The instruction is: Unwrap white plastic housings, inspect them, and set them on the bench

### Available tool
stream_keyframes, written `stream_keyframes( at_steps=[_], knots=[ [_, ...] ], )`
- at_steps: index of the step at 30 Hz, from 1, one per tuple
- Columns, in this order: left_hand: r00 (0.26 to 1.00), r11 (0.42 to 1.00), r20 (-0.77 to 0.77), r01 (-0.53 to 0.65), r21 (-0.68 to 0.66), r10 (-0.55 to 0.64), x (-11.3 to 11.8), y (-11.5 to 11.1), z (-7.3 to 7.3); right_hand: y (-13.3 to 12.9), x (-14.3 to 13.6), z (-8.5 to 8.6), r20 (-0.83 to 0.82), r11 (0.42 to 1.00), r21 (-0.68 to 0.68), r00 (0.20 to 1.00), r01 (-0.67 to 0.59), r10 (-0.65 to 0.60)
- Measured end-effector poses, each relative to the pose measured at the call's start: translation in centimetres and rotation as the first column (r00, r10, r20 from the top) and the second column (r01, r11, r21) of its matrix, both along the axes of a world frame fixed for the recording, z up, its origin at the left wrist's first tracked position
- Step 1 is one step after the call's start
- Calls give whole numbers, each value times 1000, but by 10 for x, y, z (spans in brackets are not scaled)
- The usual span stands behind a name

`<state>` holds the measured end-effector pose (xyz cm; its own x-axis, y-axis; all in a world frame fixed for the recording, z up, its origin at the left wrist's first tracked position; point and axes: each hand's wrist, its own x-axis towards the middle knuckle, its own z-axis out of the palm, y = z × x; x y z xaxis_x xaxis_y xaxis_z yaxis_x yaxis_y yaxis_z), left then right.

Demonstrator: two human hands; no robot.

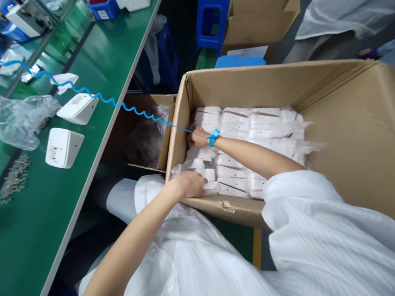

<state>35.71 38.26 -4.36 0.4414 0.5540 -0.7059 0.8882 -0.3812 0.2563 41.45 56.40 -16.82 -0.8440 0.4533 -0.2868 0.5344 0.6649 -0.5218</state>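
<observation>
A large open cardboard box (359,135) holds several rows of white units in clear plastic bags (255,125). Both my hands are inside it at its left end. My left hand (190,183) is at the near wall, its fingers closed on a bagged white unit (209,176). My right hand (197,138), with a blue wrist strap (214,137) and coiled blue cord (94,94), is pushed down among the bags by the left wall. Its fingers are hidden, so its grip is unclear.
A green bench (55,209) runs along the left with two bare white units (63,148) (78,108), crumpled plastic (15,119), a pile of small screws (14,179) and blue bins (104,4). A smaller open carton (143,129) stands beside the box. Beyond are a blue stool (214,10), another carton (259,19) and another person's white coat (350,16).
</observation>
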Motion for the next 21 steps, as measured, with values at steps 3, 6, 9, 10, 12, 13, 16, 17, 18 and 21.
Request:
stream_keyframes(
  at_steps=[3,6,9,10,12,13,16,17,18,21],
  knots=[
    [999,997,35,-19,71,17,-2,-1,-3,-2,9,13,-29,1000,9,999,-16,17],
    [994,980,77,-89,181,76,-6,-4,-2,-4,20,34,-119,1000,13,993,-14,15],
    [940,881,233,-320,349,249,-14,-3,4,-6,29,61,-267,997,-5,961,74,-73],
    [870,791,360,-468,393,336,-17,-1,6,-7,32,71,-346,991,-31,929,129,-131],
    [614,517,663,-768,378,427,-25,6,9,-12,34,90,-501,964,-115,824,241,-266],
    [472,369,782,-868,333,407,-29,10,9,-15,35,99,-559,946,-163,764,280,-322],
    [245,131,933,-967,217,264,-39,27,7,-27,32,122,-667,916,-270,628,298,-401],
    [219,127,944,-973,192,248,-42,33,5,-31,30,129,-699,910,-309,582,277,-415],
    [200,152,947,-974,166,252,-43,38,4,-34,28,134,-727,902,-356,535,244,-431],
    [155,279,945,-958,72,289,-44,49,5,-40,24,147,-776,878,-468,429,99,-462]
  ],
)
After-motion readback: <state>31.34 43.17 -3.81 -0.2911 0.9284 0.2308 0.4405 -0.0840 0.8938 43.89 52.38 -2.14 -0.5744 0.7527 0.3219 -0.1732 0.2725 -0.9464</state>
